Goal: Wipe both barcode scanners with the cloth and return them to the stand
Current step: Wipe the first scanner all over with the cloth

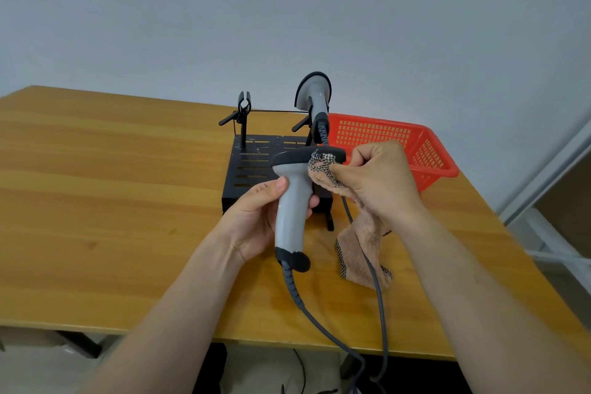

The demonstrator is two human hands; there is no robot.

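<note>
Two hands at work, each with its own job. Left hand [256, 217] wrapped round the grey grip of the held scanner [292, 208], thumb pressed on the near side, fingers curled behind: presumably to keep the head steady and turned toward the cloth. Right hand [380, 182] pinching a bunched fold of the cloth [355, 246] between thumb and forefinger, pressed against the right end of the dark scanner head; remaining fingers curled in. Rest of the cloth hanging below the palm, its lower end lying on the table [112, 201]. Grey cable trailing from the grip off the near table edge. Beyond, second scanner [315, 96] seated upright in the right cradle of the stand [249, 166]; left cradle empty, likely awaiting the held one. Red basket [422, 150] just right of the stand.
</note>
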